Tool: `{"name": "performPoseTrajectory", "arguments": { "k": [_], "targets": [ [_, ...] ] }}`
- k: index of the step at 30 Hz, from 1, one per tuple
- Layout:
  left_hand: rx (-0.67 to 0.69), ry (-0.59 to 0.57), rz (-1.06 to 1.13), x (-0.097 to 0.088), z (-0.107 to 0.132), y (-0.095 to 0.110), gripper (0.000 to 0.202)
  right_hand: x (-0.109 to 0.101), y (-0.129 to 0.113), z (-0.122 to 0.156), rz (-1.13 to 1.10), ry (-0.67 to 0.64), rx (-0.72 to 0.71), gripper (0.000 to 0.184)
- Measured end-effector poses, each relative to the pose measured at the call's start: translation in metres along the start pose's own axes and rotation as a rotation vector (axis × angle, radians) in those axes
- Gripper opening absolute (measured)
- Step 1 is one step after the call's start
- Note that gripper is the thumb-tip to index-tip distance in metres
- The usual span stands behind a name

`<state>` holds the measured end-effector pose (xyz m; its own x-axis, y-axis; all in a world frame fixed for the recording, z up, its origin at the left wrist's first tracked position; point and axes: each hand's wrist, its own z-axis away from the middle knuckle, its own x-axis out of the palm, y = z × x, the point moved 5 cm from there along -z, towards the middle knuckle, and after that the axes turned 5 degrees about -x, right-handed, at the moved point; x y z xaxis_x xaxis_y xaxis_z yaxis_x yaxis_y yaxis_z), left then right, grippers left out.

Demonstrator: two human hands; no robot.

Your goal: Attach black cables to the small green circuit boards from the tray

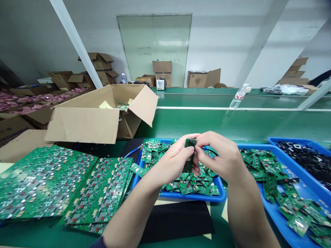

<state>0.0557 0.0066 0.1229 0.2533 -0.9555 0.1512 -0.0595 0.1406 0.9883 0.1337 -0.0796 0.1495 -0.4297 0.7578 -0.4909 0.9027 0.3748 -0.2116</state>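
Observation:
My left hand (172,159) and my right hand (219,155) meet over a blue tray (181,195) heaped with several small green circuit boards. Both hands pinch one small green circuit board (190,142) held upright between the fingertips, with a dark part on its face. The fingers of each hand are curled closed round it. Whether the right fingers also hold a separate small piece is hidden.
Large green circuit board panels (64,182) lie stacked at the left. An open cardboard box (100,113) stands behind them. At the right are a second blue tray of boards (284,220) and a tray of black parts (307,160). A water bottle (239,95) lies on the green conveyor.

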Motion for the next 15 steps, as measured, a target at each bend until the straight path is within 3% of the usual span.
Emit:
{"name": "performPoseTrajectory", "arguments": {
  "k": [9, 15],
  "targets": [
    [0.008, 0.008, -0.066, 0.0008, -0.0012, 0.0023, 0.042, -0.0009, 0.0010, 0.0006, 0.015, -0.006, 0.023, 0.016],
    [0.025, 0.032, -0.141, -0.0009, -0.0038, 0.0005, 0.044, -0.0016, 0.0093, 0.0043, 0.091, -0.003, 0.167, 0.012]
  ]
}}
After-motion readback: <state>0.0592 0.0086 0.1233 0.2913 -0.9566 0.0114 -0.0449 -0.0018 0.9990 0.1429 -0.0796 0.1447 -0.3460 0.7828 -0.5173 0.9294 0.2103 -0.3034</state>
